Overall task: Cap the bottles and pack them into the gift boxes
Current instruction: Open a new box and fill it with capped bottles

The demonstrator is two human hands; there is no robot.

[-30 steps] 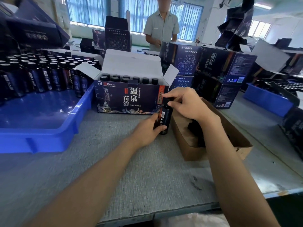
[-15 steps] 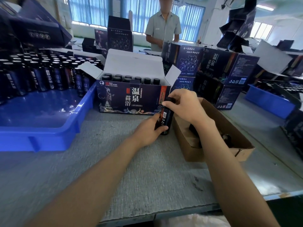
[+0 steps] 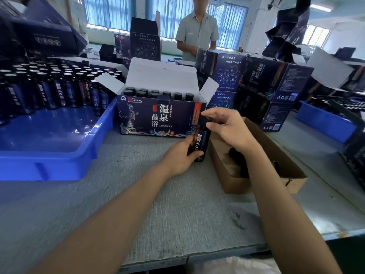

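Gripped round its body by the left hand [image 3: 177, 157], the bottle [image 3: 201, 141] is stood on the table [image 3: 158, 204] at the gift box's [image 3: 158, 119] four o'clock corner. The cap [image 3: 204, 121] at its top is pinched by the right hand [image 3: 227, 129]. The cap should be seated square before it is twisted, with the bottle braced against the turn.
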